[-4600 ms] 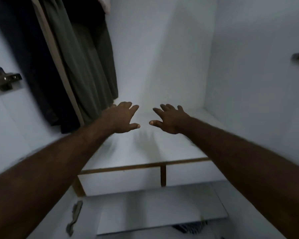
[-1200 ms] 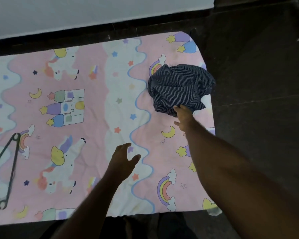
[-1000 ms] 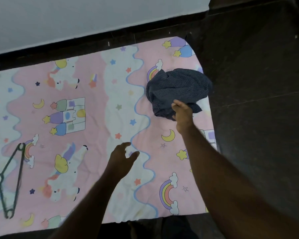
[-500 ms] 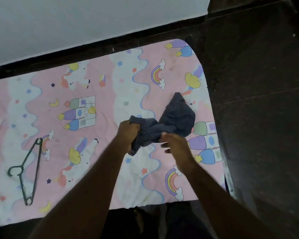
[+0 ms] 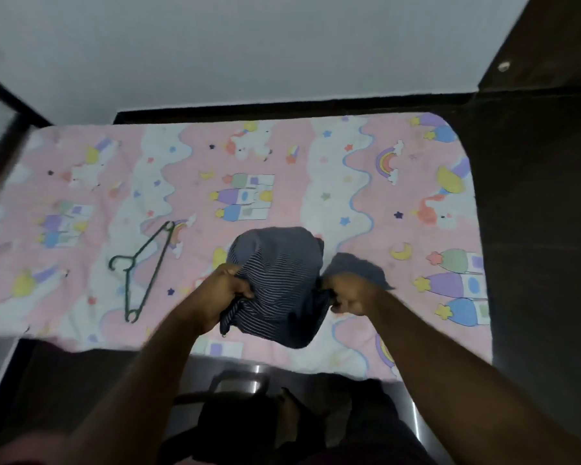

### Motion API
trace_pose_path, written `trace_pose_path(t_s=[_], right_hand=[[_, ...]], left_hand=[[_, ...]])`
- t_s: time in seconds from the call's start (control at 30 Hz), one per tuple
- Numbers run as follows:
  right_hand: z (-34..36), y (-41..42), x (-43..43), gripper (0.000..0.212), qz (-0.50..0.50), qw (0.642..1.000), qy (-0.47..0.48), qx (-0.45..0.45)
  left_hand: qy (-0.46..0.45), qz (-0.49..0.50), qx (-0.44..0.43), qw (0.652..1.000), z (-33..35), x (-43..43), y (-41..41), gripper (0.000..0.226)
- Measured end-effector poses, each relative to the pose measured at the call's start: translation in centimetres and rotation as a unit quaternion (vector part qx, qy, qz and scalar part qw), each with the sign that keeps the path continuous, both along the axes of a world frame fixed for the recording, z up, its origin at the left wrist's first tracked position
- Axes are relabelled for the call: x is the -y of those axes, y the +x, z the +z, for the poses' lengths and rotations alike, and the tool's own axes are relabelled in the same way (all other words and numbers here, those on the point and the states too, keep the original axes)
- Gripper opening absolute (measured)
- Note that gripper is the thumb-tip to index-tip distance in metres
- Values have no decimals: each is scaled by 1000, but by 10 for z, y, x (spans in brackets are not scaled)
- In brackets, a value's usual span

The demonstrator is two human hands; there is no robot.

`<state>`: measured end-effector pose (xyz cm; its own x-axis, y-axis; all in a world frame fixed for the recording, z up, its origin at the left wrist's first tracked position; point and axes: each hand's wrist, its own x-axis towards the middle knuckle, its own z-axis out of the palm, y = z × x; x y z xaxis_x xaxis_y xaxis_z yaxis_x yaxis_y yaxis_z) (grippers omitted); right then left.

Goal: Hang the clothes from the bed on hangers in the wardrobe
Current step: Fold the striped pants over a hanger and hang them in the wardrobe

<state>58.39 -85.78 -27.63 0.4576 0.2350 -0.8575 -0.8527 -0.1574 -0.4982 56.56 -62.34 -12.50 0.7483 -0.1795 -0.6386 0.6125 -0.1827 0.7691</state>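
A dark blue garment with thin white stripes [image 5: 282,280] hangs bunched between my two hands above the near part of the bed [image 5: 332,182]. My left hand [image 5: 228,290] grips its left edge and my right hand [image 5: 348,293] grips its right edge, both with curled fingers. A dark green hanger [image 5: 145,270] lies flat on the pink cartoon-print bedsheet, to the left of my left hand and apart from it. The wardrobe is out of view.
A white wall [image 5: 249,45] rises behind the bed. Dark floor [image 5: 534,229] runs along the bed's right side. A dark frame edge [image 5: 0,162] crosses the upper left corner. My legs in dark clothing [image 5: 282,427] are at the bed's near edge.
I turned from the wardrobe to the bed. My right hand took the striped garment from the right end and pulled it nearer; my left hand joined, and both now hold it lifted.
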Motion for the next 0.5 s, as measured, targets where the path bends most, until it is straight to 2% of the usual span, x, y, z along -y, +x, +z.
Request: trace_pose_path(t_s=[0.07,0.13,0.2,0.27,0.37,0.4,0.43,0.5], right_hand=[[7,-12,-43,10,28,999,-28,18],[20,-21,-84,16,57,988,-97,103],[41,-22,-113,16,131,947,-179,232],[68,-18,-131,21,156,896,-232,345],[127,-8,-142,18,151,853,-166,471],[148,-6,-143,17,173,832,-148,506],[168,-5,-145,18,208,801,-143,542],[201,-8,-149,21,304,720,-153,605]], left_hand=[[63,-17,36,997,5,-22,-20,22],[149,4,70,986,5,-50,-35,21],[235,9,93,967,4,-79,-47,28],[284,-47,91,953,1,-102,-61,32],[292,-168,19,941,4,-122,-76,13],[320,-191,21,928,7,-126,-76,29],[365,-183,66,911,11,-130,-73,49],[431,-113,223,867,27,-133,-62,89]])
